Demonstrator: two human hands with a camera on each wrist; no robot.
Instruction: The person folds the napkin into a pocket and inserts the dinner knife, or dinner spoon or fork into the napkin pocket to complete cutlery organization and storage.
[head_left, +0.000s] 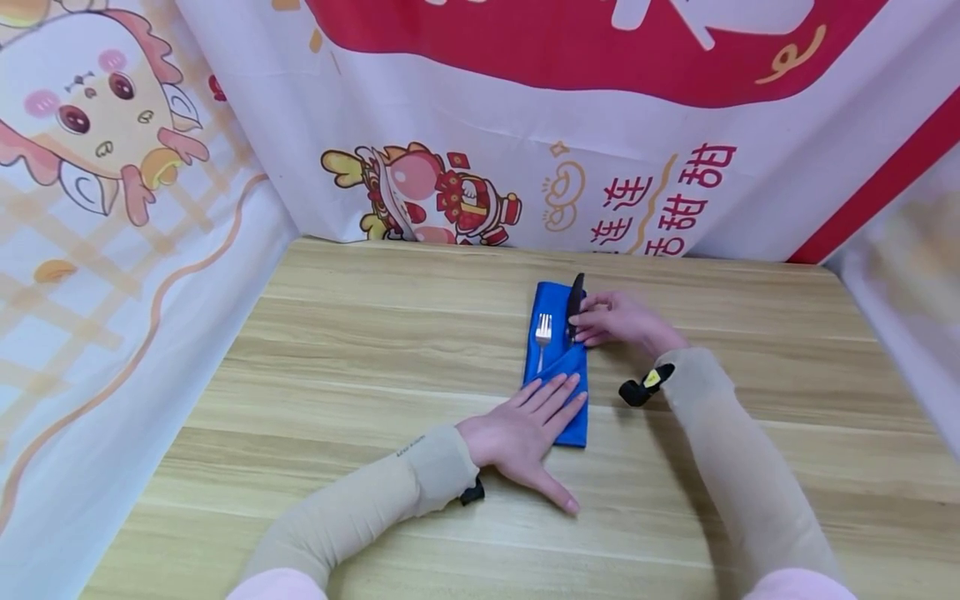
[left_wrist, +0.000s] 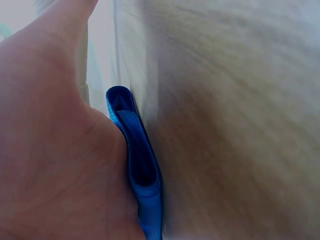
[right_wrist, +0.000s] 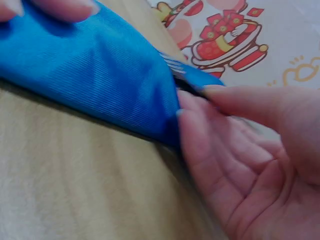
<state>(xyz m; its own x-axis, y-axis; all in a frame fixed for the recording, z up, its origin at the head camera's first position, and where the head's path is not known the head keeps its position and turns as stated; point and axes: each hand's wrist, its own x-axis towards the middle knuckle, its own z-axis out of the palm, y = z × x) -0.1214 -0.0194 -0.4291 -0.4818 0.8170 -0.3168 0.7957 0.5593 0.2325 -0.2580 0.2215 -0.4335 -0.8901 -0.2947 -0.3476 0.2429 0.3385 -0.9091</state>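
A folded blue cloth napkin (head_left: 573, 427) lies lengthwise on the table, with a diagonal fold across it forming a pocket. My left hand (head_left: 525, 432) rests flat on its lower part, fingers spread and thumb out on the wood. Out of the pocket's left side shows a silver fork (head_left: 543, 328), tines up. Along the right side is a table knife with a black handle (head_left: 576, 293), pinched between the thumb and fingers of my right hand (head_left: 624, 322); its lower end is hidden at the fold. Layered open folds of the napkin (left_wrist: 145, 165) show beside my palm in the left wrist view.
The wood-grain table (head_left: 337, 358) extends around the napkin on all sides. Behind it hangs a white and red printed cloth (head_left: 465, 108), and another patterned cloth (head_left: 127, 275) covers the left side. A black wrist strap (head_left: 637, 392) sits on the right forearm.
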